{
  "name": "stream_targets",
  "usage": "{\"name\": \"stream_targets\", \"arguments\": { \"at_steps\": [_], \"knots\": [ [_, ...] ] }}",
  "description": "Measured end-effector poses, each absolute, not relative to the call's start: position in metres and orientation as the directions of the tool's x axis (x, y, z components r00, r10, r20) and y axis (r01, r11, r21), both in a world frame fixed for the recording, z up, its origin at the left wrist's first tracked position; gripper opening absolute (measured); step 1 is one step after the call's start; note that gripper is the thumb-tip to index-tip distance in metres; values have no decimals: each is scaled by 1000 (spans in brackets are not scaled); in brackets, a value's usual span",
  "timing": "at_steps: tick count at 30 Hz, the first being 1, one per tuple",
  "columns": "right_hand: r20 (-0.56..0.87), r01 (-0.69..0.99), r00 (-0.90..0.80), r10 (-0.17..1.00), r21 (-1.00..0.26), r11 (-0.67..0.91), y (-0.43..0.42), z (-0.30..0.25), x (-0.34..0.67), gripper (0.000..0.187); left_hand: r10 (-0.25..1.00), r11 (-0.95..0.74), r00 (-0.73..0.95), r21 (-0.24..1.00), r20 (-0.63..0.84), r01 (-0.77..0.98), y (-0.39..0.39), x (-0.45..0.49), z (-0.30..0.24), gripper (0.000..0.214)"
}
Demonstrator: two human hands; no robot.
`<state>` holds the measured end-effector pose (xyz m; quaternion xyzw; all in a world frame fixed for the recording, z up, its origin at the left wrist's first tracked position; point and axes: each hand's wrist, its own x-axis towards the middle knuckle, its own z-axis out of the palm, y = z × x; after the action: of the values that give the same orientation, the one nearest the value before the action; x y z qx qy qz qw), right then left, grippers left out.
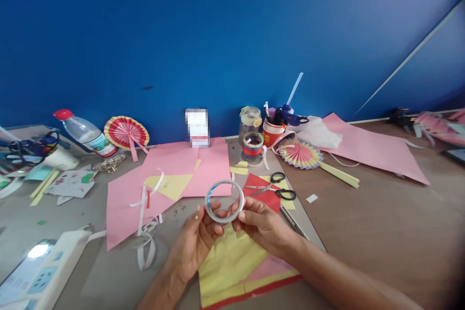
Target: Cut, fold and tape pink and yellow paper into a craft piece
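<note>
Both my hands hold a thin white roll of tape [224, 200] upright above the table. My left hand [196, 242] pinches its lower left rim, and my right hand [262, 225] grips the lower right rim with the fingers curled. Beneath my hands lies a yellow paper sheet with pink and red layers [232, 266]. Black-handled scissors [276, 188] rest on a red paper piece just right of the roll.
Pink and yellow sheets [170, 174] with white tape strips lie at left. Along the blue wall stand a bottle [85, 133], paper fans [126, 132], a jar [250, 123], a ribboned tape roll [252, 147] and a tool cup [273, 131]. A big pink sheet [370, 147] lies right; a power strip [43, 271] lies at lower left.
</note>
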<state>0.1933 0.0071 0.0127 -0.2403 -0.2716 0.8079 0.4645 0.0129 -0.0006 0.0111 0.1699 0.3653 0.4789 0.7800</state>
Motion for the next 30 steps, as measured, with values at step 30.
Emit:
{"name": "stream_targets", "arguments": {
  "at_steps": [30],
  "knots": [
    [165, 261, -470, 867, -913, 315, -1, 35, 204, 12, 987, -138, 98, 984, 127, 111, -14, 5, 19, 25]
  ]
}}
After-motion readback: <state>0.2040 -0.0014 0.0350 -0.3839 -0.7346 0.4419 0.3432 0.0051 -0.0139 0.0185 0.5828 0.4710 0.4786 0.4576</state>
